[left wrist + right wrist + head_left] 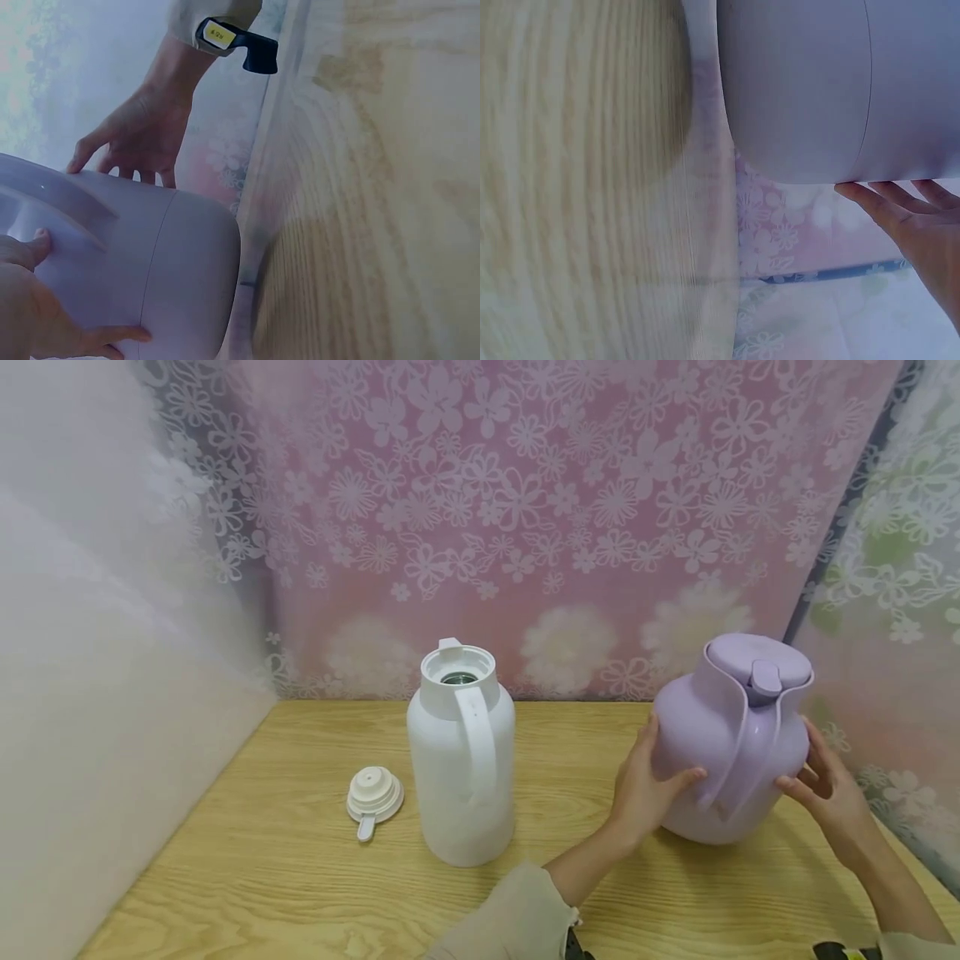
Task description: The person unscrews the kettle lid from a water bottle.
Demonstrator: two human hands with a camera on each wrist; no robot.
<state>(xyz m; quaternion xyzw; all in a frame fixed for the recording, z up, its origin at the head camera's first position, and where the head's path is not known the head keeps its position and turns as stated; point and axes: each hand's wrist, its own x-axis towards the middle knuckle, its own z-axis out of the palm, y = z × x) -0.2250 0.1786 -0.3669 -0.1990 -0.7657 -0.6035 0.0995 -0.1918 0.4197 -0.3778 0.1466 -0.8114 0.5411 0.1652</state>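
Note:
A purple thermos jug [693, 718] is held off the wooden table at the right, its closed lid facing up and its handle towards me. My left hand [648, 789] grips its left side, thumb on the front by the handle. On the opposite side my right hand [832, 802] holds it, thumb also in front. In the left wrist view both hands clasp the jug [195, 255], whose base is apart from the tabletop. The right wrist view has my right fingers [889, 206] against the jug's body [802, 97].
A white thermos jug [450, 793] stands upright mid-table with its mouth uncovered. Left of it lies a cream stopper [375, 789] with a small tab. Flowered curtains [480, 527] hang behind and along the right of the table [285, 885]; a pale wall [112, 652] borders the left.

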